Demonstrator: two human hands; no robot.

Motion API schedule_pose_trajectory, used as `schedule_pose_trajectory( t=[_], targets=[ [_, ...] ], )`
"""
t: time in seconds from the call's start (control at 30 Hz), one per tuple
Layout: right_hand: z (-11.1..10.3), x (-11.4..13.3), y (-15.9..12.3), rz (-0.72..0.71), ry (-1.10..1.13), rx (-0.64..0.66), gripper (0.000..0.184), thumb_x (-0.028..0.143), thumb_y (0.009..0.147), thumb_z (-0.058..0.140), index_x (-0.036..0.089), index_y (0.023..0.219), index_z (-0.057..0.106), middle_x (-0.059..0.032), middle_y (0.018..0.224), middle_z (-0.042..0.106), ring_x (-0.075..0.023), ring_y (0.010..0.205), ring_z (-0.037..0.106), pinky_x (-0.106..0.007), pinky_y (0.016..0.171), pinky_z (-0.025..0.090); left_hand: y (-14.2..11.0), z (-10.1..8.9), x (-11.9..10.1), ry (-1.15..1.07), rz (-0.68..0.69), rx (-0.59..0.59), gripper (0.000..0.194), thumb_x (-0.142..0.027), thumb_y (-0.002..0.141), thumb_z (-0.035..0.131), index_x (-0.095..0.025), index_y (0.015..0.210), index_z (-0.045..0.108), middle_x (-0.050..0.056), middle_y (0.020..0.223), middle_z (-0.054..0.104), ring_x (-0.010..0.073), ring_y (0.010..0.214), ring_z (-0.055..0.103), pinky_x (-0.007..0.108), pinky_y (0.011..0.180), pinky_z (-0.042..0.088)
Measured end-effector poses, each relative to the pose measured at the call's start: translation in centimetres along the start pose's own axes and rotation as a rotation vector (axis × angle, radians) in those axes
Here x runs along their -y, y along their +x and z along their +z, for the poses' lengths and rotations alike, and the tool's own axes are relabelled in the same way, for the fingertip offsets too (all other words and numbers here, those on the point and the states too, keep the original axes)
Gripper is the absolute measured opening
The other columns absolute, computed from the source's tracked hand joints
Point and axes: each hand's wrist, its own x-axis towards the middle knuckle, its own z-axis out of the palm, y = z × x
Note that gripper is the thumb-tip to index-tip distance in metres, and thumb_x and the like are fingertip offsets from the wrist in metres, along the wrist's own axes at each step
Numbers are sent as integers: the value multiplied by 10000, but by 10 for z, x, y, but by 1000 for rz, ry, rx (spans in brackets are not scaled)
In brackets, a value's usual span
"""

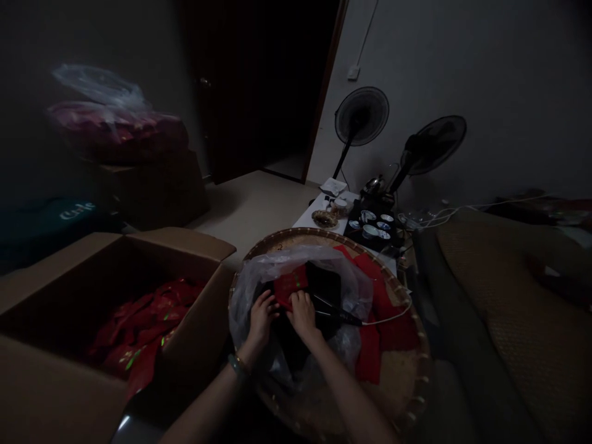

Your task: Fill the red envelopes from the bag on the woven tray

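A red piece (290, 282), apparently fabric with small green and gold print, lies on a black surface (324, 280) spread over clear plastic. My left hand (263, 316) is at its lower left edge, fingers curled and closed on it. From the lower right, my right hand (303, 313) pinches the same edge. Just right of that hand rests a black corded tool (345, 316) with two long arms, resembling a hair straightener. All of this sits in a round woven tray (319, 425). More red pieces (370, 348) lie along the tray's right side.
To my left stands an open cardboard box (208, 333) holding many red printed pieces (139, 320). Behind it, a plastic bag (120, 123) tops another box (157, 185). Ahead are a low table with cups (370, 231) and two fans (362, 116). A woven-covered seat (490, 277) is at right.
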Motion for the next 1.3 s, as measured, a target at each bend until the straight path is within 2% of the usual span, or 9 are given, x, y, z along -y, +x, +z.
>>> schedule_pose_trajectory(
  t=[0.2, 0.3, 0.37, 0.5, 0.6, 0.67, 0.8, 0.97, 1.3],
  targets=[
    [-10, -13, -1, 3, 286, -105, 41, 225, 710, 629, 209, 707, 592, -61, 867, 560, -219, 837, 502, -325, 729, 413, -2, 4, 1, 150, 120, 41, 384, -172, 626, 655, -153, 1002, 582, 83, 956, 632, 114, 648, 596, 171, 492, 435],
    [-16, -15, 1, 54, 479, -136, 144, 318, 760, 576, 189, 706, 609, -73, 845, 588, -214, 816, 520, -336, 743, 418, -3, 10, -2, 202, 193, 59, 411, -160, 593, 691, -157, 994, 603, 83, 1008, 630, 132, 724, 596, 168, 521, 430],
    [-15, -14, 2, 105, 647, -99, 227, 367, 795, 515, 169, 739, 611, -68, 799, 603, -198, 766, 541, -324, 718, 434, -3, 14, -4, 214, 217, 83, 411, -171, 590, 705, -157, 991, 616, 74, 980, 645, 132, 729, 594, 174, 543, 430],
    [-12, -11, -2, 196, 928, 31, 312, 396, 817, 450, 138, 913, 596, -61, 804, 628, -182, 723, 577, -301, 659, 472, 2, 22, -8, 288, 173, 154, 300, -207, 599, 705, -114, 882, 664, 46, 725, 673, 122, 573, 562, 213, 534, 429],
    [-22, -12, -3, 150, 861, -78, 461, 312, 755, 543, 148, 1180, 477, -104, 1039, 579, -194, 832, 579, -316, 700, 489, 5, 25, -11, 370, 197, 146, 214, -161, 559, 720, -120, 766, 687, 40, 668, 676, 146, 581, 574, 249, 590, 457],
    [-34, -15, -2, 31, 741, -148, 597, 231, 724, 571, 196, 1288, 378, -116, 1186, 490, -207, 962, 545, -334, 781, 481, 6, 27, -13, 417, 253, 142, 176, -127, 554, 712, -143, 729, 699, 48, 706, 689, 174, 665, 601, 274, 673, 470],
    [-51, -19, 0, -199, 525, -174, 481, 165, 779, 506, 251, 1250, 458, -84, 1144, 524, -215, 1079, 483, -378, 931, 410, 6, 27, -13, 482, 331, 136, 164, -100, 577, 683, -174, 720, 712, 53, 764, 699, 200, 746, 613, 307, 779, 458],
    [-47, -19, -5, -205, 429, -269, 368, 212, 857, 430, 248, 1214, 512, -94, 1117, 564, -217, 1047, 514, -395, 916, 427, 7, 27, -11, 492, 333, 155, 158, -115, 588, 680, -176, 728, 717, 56, 766, 701, 201, 750, 616, 312, 802, 457],
    [-38, -23, -9, -235, 451, -285, 339, 240, 894, 372, 227, 1193, 530, -92, 1196, 535, -194, 1093, 508, -360, 939, 421, -1, 33, -18, 464, 278, 136, 137, -93, 582, 665, -149, 698, 711, 65, 737, 702, 190, 698, 615, 290, 723, 474]
  ],
)
